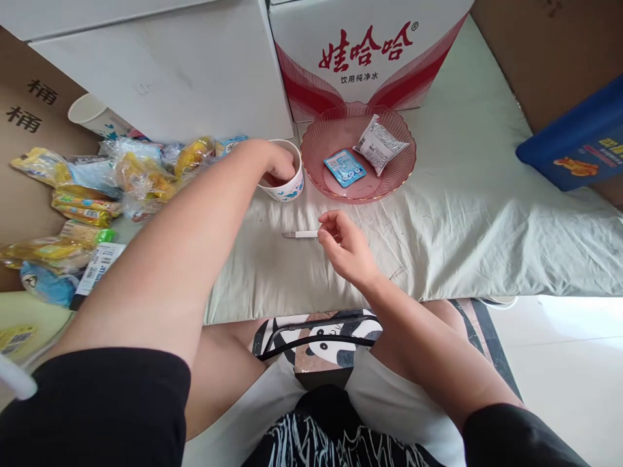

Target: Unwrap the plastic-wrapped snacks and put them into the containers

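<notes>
L hand (272, 162) fingers curled into paper cup (287, 188), R hand (343, 246) pinching small knife (300, 234)

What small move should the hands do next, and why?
Probably lift the left hand out of the cup: its fingers are inside, seemingly reaching for something. The right hand holds a small white tool over the cloth.

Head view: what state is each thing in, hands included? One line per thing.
Left hand: fingers dipped into the paper cup.
Paper cup: upright, open-topped.
Right hand: pinching the end of the small knife.
Small knife: flat on the cloth, blade pointing left.
Pink dish: upright, holds two sealed packets.
Second paper cup: tipped on its side.
Snack packets: heaped, unopened as far as visible.
</notes>
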{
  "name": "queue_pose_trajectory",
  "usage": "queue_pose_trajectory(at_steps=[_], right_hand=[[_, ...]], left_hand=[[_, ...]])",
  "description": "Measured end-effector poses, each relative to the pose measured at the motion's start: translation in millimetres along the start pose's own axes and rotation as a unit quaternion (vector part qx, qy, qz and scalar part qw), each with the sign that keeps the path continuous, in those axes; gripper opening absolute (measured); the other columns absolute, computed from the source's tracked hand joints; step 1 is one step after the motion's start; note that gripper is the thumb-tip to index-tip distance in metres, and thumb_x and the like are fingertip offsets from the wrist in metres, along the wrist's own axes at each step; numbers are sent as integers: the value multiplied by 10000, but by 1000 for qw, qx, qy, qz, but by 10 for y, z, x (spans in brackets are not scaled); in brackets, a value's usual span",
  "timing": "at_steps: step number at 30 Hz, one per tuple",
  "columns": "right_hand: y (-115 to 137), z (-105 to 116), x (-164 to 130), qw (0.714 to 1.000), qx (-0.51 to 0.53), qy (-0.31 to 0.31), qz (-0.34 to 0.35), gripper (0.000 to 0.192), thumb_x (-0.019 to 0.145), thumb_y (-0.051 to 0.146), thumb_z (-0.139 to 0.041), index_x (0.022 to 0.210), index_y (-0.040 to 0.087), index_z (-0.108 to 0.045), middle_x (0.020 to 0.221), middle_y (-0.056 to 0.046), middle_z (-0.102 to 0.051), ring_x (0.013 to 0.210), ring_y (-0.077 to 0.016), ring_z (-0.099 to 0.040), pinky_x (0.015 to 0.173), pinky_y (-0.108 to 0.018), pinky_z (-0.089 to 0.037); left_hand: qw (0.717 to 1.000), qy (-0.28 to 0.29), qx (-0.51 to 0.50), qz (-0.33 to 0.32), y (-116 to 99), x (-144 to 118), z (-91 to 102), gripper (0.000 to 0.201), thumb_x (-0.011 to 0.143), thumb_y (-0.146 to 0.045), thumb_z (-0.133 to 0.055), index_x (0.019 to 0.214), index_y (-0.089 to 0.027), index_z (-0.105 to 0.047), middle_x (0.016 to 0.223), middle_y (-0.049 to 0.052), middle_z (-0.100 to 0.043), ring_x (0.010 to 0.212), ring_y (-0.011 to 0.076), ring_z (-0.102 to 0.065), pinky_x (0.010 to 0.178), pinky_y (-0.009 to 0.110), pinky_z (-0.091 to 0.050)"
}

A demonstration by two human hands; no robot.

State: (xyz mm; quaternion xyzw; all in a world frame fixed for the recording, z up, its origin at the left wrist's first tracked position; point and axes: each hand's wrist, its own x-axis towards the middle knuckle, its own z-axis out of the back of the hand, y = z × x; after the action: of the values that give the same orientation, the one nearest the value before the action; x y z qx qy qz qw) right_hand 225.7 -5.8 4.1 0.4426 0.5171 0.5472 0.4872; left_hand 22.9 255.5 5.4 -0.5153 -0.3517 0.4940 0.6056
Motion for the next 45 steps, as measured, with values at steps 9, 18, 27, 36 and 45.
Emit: queue_pose_trajectory(at_steps=[9, 18, 27, 36, 45], right_hand=[[-51, -75, -15, 1000, -11, 3, -4, 226, 863, 392, -588, 1018, 228, -581, 817, 3, -653, 723, -147, -606, 678, -306, -476], [-68, -93, -6, 999, -42, 14, 6, 222, 864, 401, -585, 1012, 235, -588, 771, 11, -627, 673, -145, -573, 637, -303, -455], [-84, -34, 5, 994, -94, -7, 52, 161, 903, 341, -552, 1011, 235, -606, 801, -14, -658, 713, -173, -601, 687, -329, -482], [-232, 59, 24, 909, -394, 9, 136, 352, 876, 191, -583, 1208, 211, -700, 1316, -164, -687, 1229, -374, -563, 1036, -553, -465], [-346, 136, 100, 914, -387, 9, 123, 154, 934, 278, -577, 1030, 229, -686, 1206, -156, -721, 1168, -375, -561, 974, -546, -459]], left_hand=[[939, -182, 282, 67, -474, -174, 940, 420, 464, -43, -874, 704, -275, -619, 636, -88, -530, 1160, 169, -442, 1254, 313, -191], [971, -193, 143, -4, 211, -576, 896, 700, 311, -427, -1043, 636, -304, -436, 732, -34, -492, 1346, 231, -224, 1270, 384, 76], [898, -395, 191, -33, -711, -1000, 490, 476, 715, 30, -849, 980, -207, -532, 1012, -87, -580, 1050, 85, -458, 1211, 260, -255], [919, -247, -304, -42, -475, -2639, -461, 341, 798, -634, -664, 910, -312, -649, 1211, -6, -723, 1337, 278, -606, 944, 406, -627], [935, -83, -324, 115, -183, -2700, -661, 561, 752, -726, -663, 1045, -259, -763, 1177, 102, -797, 1245, 387, -710, 916, 516, -646]])
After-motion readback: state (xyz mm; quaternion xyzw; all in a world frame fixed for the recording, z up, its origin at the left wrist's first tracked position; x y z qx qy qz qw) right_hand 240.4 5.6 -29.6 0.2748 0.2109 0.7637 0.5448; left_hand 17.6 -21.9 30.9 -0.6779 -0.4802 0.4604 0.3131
